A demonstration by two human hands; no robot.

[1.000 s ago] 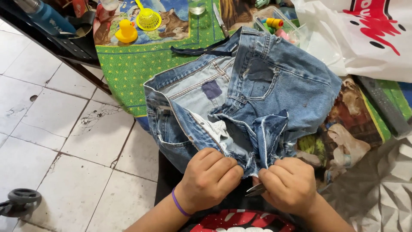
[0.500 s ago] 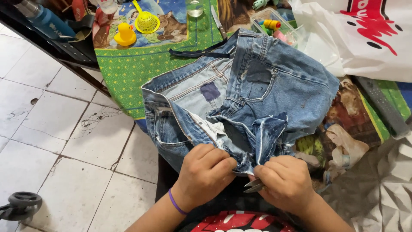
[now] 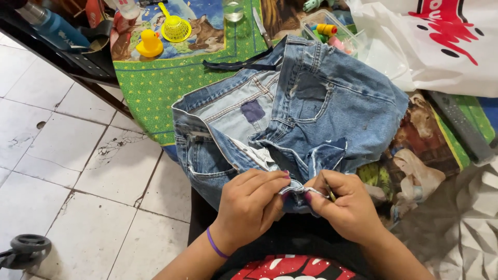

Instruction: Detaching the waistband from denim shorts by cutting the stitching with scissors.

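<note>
Head camera looks down on two bare hands meeting at the near edge of a pair of blue denim jeans (image 3: 311, 119). Left hand (image 3: 249, 205), with a purple band (image 3: 215, 245) around its wrist, curls its fingers closed on a bunched fold of denim. Right hand (image 3: 345, 205) pinches the same fold just beside it, thumb and fingers tight on the cloth, and a thin dark tool (image 3: 330, 193) shows between its fingers; what kind of tool cannot be told. Both hands touch at the fold.

Beyond them the jeans lie spread and partly inside out on a green patterned tablecloth (image 3: 155, 88), with a dark purple patch (image 3: 253, 110) on the pale inner side. A dark strip of fabric (image 3: 238, 65) lies just past the waistband. Farther off on the table stand a yellow rubber duck (image 3: 149, 45) and a small yellow basket (image 3: 175, 28). A white plastic bag (image 3: 441, 41) with red print sits well to the right. White floor tiles (image 3: 67, 155) fill the left side.
</note>
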